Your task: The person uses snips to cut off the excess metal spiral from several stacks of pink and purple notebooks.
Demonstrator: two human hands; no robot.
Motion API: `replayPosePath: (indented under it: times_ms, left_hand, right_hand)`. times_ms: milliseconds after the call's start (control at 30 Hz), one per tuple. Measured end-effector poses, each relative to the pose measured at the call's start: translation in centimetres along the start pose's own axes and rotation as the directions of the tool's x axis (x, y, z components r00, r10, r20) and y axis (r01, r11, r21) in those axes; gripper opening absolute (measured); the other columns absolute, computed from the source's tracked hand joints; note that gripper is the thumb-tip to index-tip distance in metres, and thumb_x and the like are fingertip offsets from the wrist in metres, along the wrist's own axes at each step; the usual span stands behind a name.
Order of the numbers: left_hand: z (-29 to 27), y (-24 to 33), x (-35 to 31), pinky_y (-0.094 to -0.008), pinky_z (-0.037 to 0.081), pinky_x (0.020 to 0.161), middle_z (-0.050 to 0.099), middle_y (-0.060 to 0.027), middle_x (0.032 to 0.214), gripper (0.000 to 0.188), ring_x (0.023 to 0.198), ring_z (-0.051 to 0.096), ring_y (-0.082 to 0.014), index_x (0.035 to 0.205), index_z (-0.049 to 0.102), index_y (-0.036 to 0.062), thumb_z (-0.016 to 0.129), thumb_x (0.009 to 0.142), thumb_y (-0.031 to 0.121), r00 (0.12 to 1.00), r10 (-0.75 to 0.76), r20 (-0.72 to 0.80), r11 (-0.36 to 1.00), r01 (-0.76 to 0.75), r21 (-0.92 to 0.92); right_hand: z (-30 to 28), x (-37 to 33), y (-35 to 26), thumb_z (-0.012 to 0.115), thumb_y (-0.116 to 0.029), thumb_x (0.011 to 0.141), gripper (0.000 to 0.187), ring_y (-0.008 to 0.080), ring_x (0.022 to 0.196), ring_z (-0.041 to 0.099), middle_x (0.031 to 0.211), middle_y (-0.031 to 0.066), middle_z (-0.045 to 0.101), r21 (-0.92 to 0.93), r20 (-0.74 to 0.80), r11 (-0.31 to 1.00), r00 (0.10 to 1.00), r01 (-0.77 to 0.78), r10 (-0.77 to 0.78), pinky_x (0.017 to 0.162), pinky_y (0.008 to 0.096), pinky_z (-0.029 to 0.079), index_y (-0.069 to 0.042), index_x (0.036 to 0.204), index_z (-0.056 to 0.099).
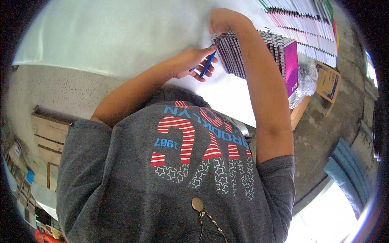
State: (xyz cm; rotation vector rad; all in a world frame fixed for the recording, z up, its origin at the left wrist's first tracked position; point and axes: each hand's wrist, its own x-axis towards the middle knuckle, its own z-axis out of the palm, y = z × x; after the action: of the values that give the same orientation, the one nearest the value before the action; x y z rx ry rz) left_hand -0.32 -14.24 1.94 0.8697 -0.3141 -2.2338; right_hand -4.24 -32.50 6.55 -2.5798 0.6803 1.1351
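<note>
Blue-handled pliers (208,64) rest in my left hand (193,61), its fingers curled around the handles. The jaws point away from me, toward the near left corner of a stack of spiral-bound notebooks (291,67). This stack has a purple cover on its right side and rows of dark wire coils. My right hand (226,21) is bent over the far left end of the stack, close above the plier tips. Its fingers are closed and turned down; whatever they pinch is hidden. My right forearm passes over the notebooks and covers part of them.
A white tabletop (121,36) spreads to the left and far side. More stacks of wire-bound books (306,30) stand at the far right. Clear plastic wrap (306,81) and a cardboard box (327,83) lie right of the notebooks, above a grey floor (324,117).
</note>
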Motion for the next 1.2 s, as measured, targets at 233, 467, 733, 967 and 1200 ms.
replayPosePath:
  times_ms: [233,467,733,967,1200]
  left_hand:
    - [0.4,-0.1,-0.3,-0.0402,0.047,0.075,0.056,-0.0083,0.091,0.06,0.087,0.057,-0.0222,0.109,0.053,0.0069,0.041,0.088,0.062,1.0,-0.019,-0.01,0.999,0.019,-0.047]
    - [-0.1,-0.3,0.5,-0.0364,0.049,0.066,0.055,-0.0026,0.077,0.056,0.07,0.055,-0.0157,0.102,0.052,0.0076,0.04,0.088,0.061,0.996,0.085,0.006,0.996,-0.085,-0.003]
    - [0.3,-0.7,-0.8,-0.0378,0.047,0.075,0.06,-0.0085,0.092,0.065,0.089,0.061,-0.0203,0.111,0.051,0.0052,0.038,0.088,0.064,0.996,0.029,0.083,0.999,-0.028,-0.018]
    - [0.5,0.4,-0.5,-0.0402,0.045,0.08,0.06,-0.0121,0.104,0.067,0.098,0.061,-0.0232,0.117,0.049,0.0051,0.032,0.089,0.064,0.998,0.03,0.064,0.992,-0.037,0.121]
    - [0.6,0.2,-0.3,-0.0354,0.048,0.069,0.059,-0.0076,0.085,0.061,0.083,0.063,-0.0189,0.108,0.051,0.0062,0.033,0.09,0.062,0.995,0.1,0.015,0.992,-0.101,0.078]
  right_hand:
    - [1.0,1.1,-0.4,0.063,-0.007,0.053,0.013,0.0316,0.049,0.052,0.058,0.021,0.056,-0.081,-0.121,0.994,0.991,-0.074,0.064,0.051,0.0415,0.042,-0.001,0.064,0.064]
    - [-0.4,0.0,-0.5,0.063,-0.004,0.054,0.017,0.0303,0.058,0.062,0.061,0.0187,0.061,0.022,0.001,0.998,0.999,-0.052,0.052,0.055,0.0362,0.047,-0.003,0.07,0.068]
    - [-1.6,-1.5,-2.0,0.067,-0.009,0.053,0.023,0.0324,0.064,0.064,0.071,0.0251,0.062,-0.088,0.031,0.995,0.998,-0.055,0.058,0.058,0.0425,0.048,0.006,0.071,0.065]
    - [-0.8,-0.5,-0.4,0.066,-0.008,0.053,0.021,0.0303,0.06,0.063,0.068,0.0205,0.063,-0.131,0.049,0.989,0.995,-0.074,0.081,0.055,0.0415,0.048,-0.001,0.072,0.068]
    - [-0.9,-1.1,-1.0,0.064,-0.002,0.052,0.024,0.0265,0.062,0.063,0.068,0.0145,0.066,0.0,-0.036,0.997,0.996,-0.08,0.08,0.057,0.0371,0.049,-0.006,0.075,0.071]
